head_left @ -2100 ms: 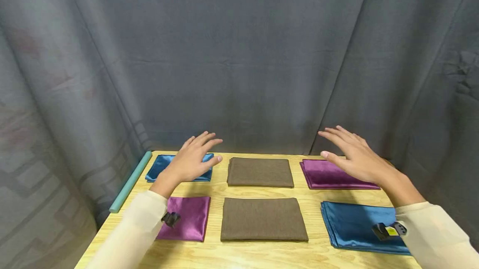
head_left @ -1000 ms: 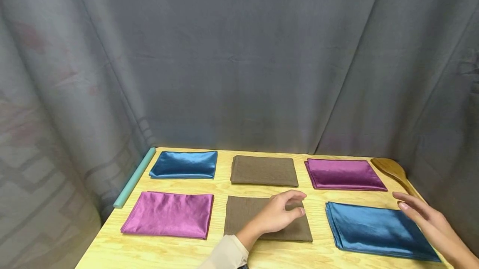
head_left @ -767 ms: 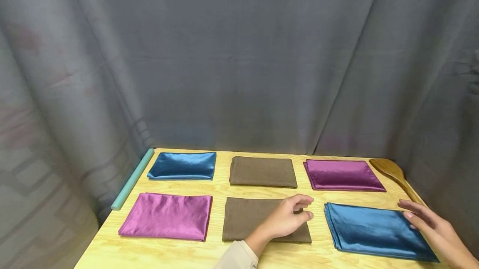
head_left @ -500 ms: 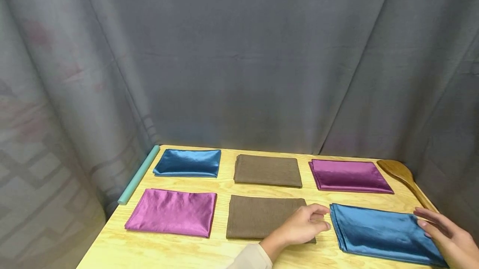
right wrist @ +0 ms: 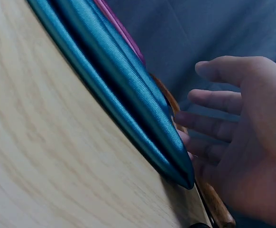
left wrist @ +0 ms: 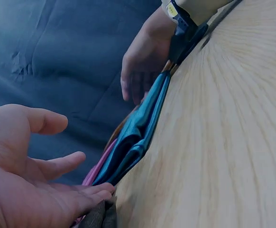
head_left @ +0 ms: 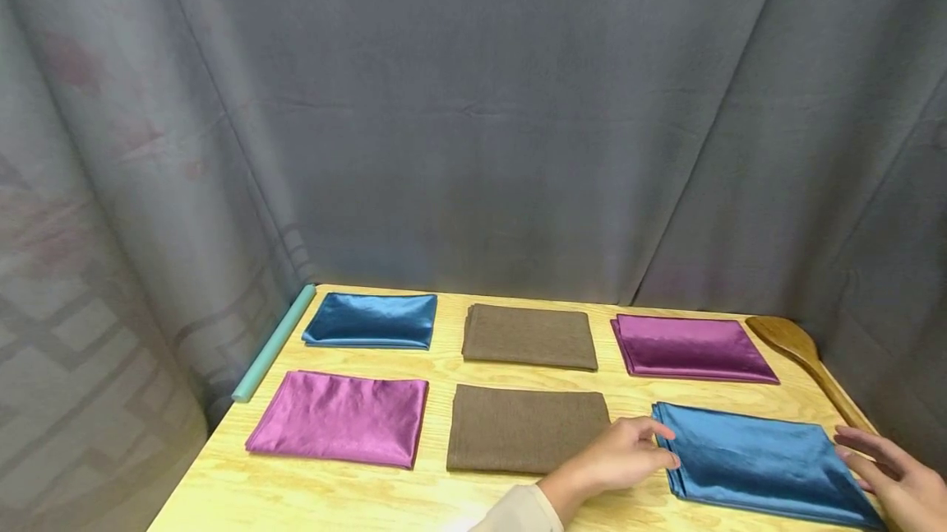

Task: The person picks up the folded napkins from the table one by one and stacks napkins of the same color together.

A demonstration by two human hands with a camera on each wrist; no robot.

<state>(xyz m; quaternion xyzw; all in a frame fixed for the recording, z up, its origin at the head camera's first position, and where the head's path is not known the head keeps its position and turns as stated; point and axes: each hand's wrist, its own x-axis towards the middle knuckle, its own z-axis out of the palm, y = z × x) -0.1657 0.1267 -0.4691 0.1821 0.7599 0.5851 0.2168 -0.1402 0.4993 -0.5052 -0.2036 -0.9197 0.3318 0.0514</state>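
A folded blue satin cloth (head_left: 755, 462) lies at the front right of the table, its layered edge toward the left. My left hand (head_left: 621, 454) is at that layered edge, thumb and forefinger apart, overlapping it in the head view. My right hand (head_left: 906, 487) is by the cloth's right end, its fingertips close to the edge. From the right wrist, the blue cloth's folded layers (right wrist: 114, 80) show beside the spread fingers (right wrist: 214, 100). Neither hand grips the cloth. Under my left forearm's side lies a folded brown cloth (head_left: 518, 429).
Behind stand a row of folded cloths: blue (head_left: 373, 320), brown (head_left: 528, 337) and purple (head_left: 691, 348). A purple cloth (head_left: 340, 418) lies front left. A green rod (head_left: 275, 343) lies along the left edge, a wooden spoon (head_left: 787, 339) along the right. Grey curtains (head_left: 473, 121) enclose the table.
Both hands came down from above the back row. My left hand moved right across the front brown cloth to the blue cloth's left edge; my right hand settled at its right end.
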